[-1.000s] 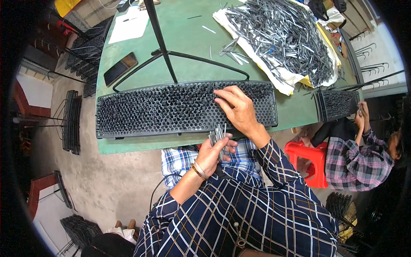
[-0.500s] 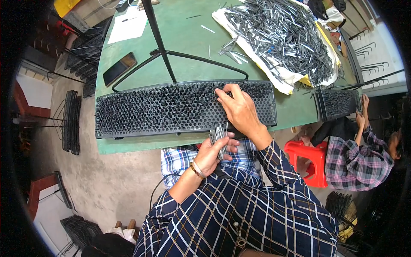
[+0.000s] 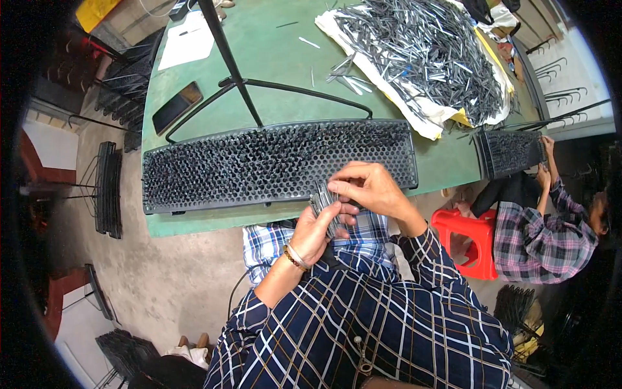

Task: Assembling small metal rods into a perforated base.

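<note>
A bundle of thin dark-grey strips [image 3: 325,200] stands upright in my left hand [image 3: 313,235], whose thumb and fingers close round it. At the bundle's top end, my right hand [image 3: 378,188] brings thumb and fingertips together in a pinch. Whether a single strip is between them is too small to tell. Just beyond both hands lies a long black perforated panel [image 3: 214,170] at the table's near edge. Dark tufts or strip ends fill many of its holes, while bare holes show toward its right part. A black metal rod frame [image 3: 304,91] rises from the panel's far side.
A white sack [image 3: 424,126] heaped with loose grey strips [image 3: 421,58] lies on the green table [image 3: 265,55]. Left of the rod is a phone [image 3: 177,107], with paper [image 3: 188,47] farther back. Rightward, another person [image 3: 544,243] works at a similar panel [image 3: 513,153], near a red stool [image 3: 465,243].
My right hand has come back from the panel's holes, down toward me, to the top of the strip bundle. My left hand keeps its hold in nearly the same place.
</note>
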The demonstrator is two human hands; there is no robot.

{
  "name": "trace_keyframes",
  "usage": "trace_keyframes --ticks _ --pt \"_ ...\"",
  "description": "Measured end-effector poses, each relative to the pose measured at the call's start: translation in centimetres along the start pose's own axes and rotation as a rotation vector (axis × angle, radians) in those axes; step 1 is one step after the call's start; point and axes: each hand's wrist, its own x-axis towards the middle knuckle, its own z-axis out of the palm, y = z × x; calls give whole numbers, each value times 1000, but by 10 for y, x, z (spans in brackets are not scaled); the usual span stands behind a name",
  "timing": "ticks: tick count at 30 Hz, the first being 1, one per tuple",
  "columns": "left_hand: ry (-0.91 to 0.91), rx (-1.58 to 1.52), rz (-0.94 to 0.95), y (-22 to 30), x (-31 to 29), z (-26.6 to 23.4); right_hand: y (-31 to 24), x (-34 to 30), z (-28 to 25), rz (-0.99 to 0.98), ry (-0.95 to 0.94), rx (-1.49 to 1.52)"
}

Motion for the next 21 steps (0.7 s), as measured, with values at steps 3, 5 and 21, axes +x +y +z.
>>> trace_keyframes --ticks 3,5,21 --pt "17 24 9 1 0 3 3 -5 -1 123 -26 370" --pt "62 23 -40 1 1 4 -5 -3 -11 149 3 335" --pt "65 -37 -103 -10 4 -1 7 41 7 -411 549 -123"
